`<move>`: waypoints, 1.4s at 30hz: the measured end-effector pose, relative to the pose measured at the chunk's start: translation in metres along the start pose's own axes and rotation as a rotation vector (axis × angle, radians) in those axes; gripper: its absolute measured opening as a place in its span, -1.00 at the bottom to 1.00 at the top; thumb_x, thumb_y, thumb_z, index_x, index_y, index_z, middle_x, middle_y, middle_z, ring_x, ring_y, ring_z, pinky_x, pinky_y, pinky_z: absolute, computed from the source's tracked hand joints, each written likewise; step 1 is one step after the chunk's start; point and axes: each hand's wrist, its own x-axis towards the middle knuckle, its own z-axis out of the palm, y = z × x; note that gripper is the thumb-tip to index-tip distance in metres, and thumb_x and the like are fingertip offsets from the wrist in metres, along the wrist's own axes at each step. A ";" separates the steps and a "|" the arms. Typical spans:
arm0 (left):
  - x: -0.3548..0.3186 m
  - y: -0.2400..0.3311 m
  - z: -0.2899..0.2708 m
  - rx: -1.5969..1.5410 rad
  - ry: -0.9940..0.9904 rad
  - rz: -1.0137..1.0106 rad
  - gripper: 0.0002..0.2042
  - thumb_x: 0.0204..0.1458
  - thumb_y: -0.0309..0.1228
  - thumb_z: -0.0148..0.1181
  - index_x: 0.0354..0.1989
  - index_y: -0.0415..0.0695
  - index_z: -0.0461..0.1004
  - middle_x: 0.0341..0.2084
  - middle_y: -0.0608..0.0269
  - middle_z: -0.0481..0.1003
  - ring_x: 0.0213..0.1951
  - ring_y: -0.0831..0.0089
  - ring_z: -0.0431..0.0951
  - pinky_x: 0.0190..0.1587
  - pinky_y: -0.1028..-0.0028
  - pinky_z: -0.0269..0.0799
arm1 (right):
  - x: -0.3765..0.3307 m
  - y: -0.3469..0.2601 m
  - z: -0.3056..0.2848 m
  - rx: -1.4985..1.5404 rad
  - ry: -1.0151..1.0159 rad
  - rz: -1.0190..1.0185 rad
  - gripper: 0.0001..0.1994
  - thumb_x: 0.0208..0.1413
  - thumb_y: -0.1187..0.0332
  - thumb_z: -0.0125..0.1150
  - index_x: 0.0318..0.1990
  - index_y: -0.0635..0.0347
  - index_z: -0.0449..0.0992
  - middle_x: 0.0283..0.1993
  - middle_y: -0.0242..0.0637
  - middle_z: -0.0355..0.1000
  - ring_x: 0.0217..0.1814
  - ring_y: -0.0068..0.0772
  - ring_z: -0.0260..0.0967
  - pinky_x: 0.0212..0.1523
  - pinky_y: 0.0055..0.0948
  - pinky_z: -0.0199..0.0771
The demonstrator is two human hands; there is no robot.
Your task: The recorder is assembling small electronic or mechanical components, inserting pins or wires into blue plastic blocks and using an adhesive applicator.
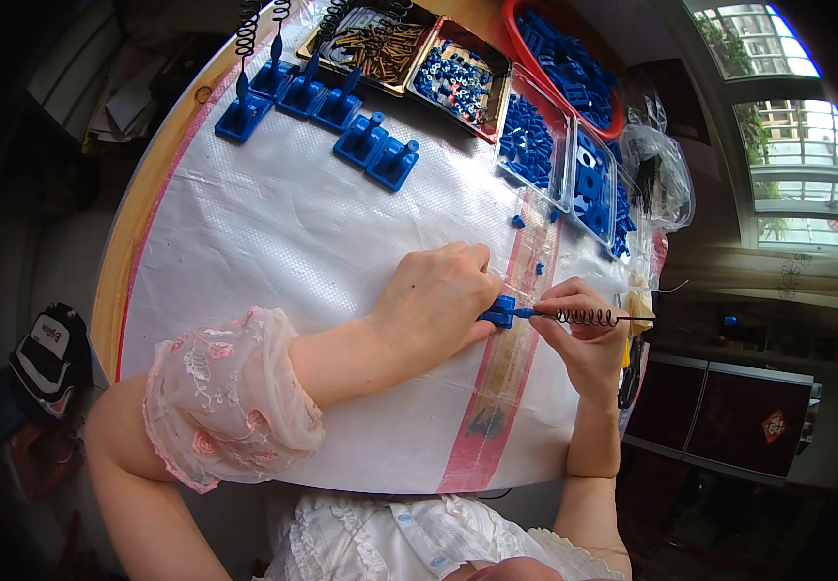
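Observation:
My left hand [434, 298] is closed on a small blue plastic pen-stand base [501, 312] above the table. From its right side sticks a slim blue tapered piece [526, 313], which my right hand [584, 353] pinches between thumb and fingers. A black coiled cord [589, 317] runs from that piece across my right fingers, its straight end pointing right. How the tapered piece and the base join is hidden by my fingers. Ahead on the left stand several blue pen stands [242, 118], some with tapered pieces and black coils upright. Two others [393, 165] have only short blue posts.
White woven sheeting [264, 232] covers the table. At the back are a tray of brass-coloured slim parts [380, 48], a tray of small blue-and-white parts [453, 82], clear boxes of blue parts [526, 145] and a red basin [618, 111]. Loose blue bits [519, 222] lie near my hands.

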 end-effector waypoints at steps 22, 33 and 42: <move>0.000 0.000 0.001 0.003 -0.003 -0.006 -0.73 -0.01 -0.21 0.52 -0.26 -0.11 0.69 -0.32 0.17 0.53 -0.21 0.21 0.62 -0.18 0.24 0.56 | 0.002 0.002 0.001 0.005 -0.002 -0.004 -0.76 -0.05 0.76 0.47 -0.21 0.36 0.72 -0.19 -0.17 0.60 -0.13 -0.44 0.53 -0.10 -0.52 0.49; 0.001 0.000 0.000 0.005 -0.012 -0.003 -0.74 -0.01 -0.23 0.52 -0.25 -0.11 0.69 -0.32 0.17 0.53 -0.22 0.21 0.63 -0.19 0.24 0.57 | 0.001 0.002 0.000 -0.009 -0.002 0.000 -0.76 -0.05 0.75 0.47 -0.20 0.34 0.72 -0.18 -0.19 0.60 -0.13 -0.46 0.53 -0.10 -0.53 0.49; 0.001 0.001 0.000 0.003 -0.009 -0.005 -0.75 -0.01 -0.24 0.52 -0.26 -0.11 0.69 -0.32 0.17 0.53 -0.22 0.21 0.62 -0.18 0.24 0.56 | 0.002 0.003 0.000 -0.010 -0.002 -0.007 -0.76 -0.06 0.75 0.48 -0.20 0.34 0.72 -0.19 -0.19 0.61 -0.14 -0.45 0.54 -0.10 -0.52 0.49</move>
